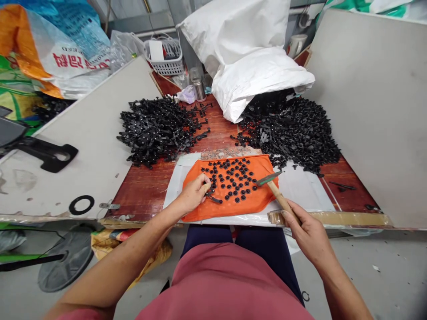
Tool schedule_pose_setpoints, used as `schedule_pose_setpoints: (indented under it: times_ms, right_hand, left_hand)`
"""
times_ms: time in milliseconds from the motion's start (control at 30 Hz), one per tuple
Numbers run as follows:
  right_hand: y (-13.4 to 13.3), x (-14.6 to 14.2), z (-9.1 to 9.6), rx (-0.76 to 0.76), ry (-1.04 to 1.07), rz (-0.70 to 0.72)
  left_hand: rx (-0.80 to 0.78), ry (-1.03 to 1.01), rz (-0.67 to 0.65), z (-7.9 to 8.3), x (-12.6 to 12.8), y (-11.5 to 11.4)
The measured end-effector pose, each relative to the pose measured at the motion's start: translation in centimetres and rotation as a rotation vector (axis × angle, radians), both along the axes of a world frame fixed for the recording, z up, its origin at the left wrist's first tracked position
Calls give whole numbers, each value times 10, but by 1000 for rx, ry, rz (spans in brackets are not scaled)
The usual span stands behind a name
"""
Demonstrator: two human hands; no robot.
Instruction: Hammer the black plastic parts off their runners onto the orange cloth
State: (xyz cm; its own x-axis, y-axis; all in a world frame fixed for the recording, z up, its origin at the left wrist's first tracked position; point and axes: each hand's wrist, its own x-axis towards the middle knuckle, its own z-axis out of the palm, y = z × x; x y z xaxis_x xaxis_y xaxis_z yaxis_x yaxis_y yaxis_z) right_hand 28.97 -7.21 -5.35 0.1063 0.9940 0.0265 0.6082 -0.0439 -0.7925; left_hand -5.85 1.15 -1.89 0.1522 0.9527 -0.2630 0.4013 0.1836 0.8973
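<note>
My right hand point(305, 229) is wrapped round the wooden handle of a hammer point(282, 198). The green-grey hammer head is raised over the right side of an orange cloth point(196, 211). Above the left part of that cloth, my left hand point(195, 193) pinches a small black plastic strap piece point(213, 199); its fingers partly hide the piece. Several small round black plastic caps point(236, 180) lie spread over the cloth, just right of my left fingertips.
A heap of black strap pieces point(156, 129) lies at the left. Small black parts point(296, 133) spill from a white sack point(247, 53) at the right. Behind stand a metal flask point(198, 86) and a grey basket point(167, 62). Pale side panels point(370, 111) flank the red-brown table point(142, 189).
</note>
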Motion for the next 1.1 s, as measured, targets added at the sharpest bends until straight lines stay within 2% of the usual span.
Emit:
schedule_pose_setpoints:
  times_ms: [100,267,400,500,567,667,767,867,933,1033,1100]
  right_hand:
    - [3,-11,15,53,-134,102]
    - [17,-46,44,137,-246,282]
    - [29,-73,56,210,-377,351]
    - [33,-86,56,278,-447,338]
    - [34,-91,54,269,-531,361]
    - [34,-95,50,258,-674,401]
    - [33,-97,49,347,-750,344]
    - [32,-99,50,358,-841,383]
    - [32,-99,51,369,-867,420]
    - [31,-98,51,412,-846,372]
    - [31,-100,49,388,-857,373]
  left_hand:
    - [-6,7,-30,1,-2,-1]
    - [-76,-63,-37,6,-2,-1]
    - [-87,-66,-32,5,-2,-1]
    - [-79,-51,-21,4,-3,-1]
    - [-77,-51,-27,3,-4,-1]
    - [-72,-42,-35,2,-6,-1]
    - [-59,-19,-43,2,-6,0]
    - [-37,24,-58,1,-5,0]
    - [-36,56,-65,-1,-5,0]
    - [-39,59,-62,-3,-6,0]
    - [-29,66,-59,-4,-6,1]
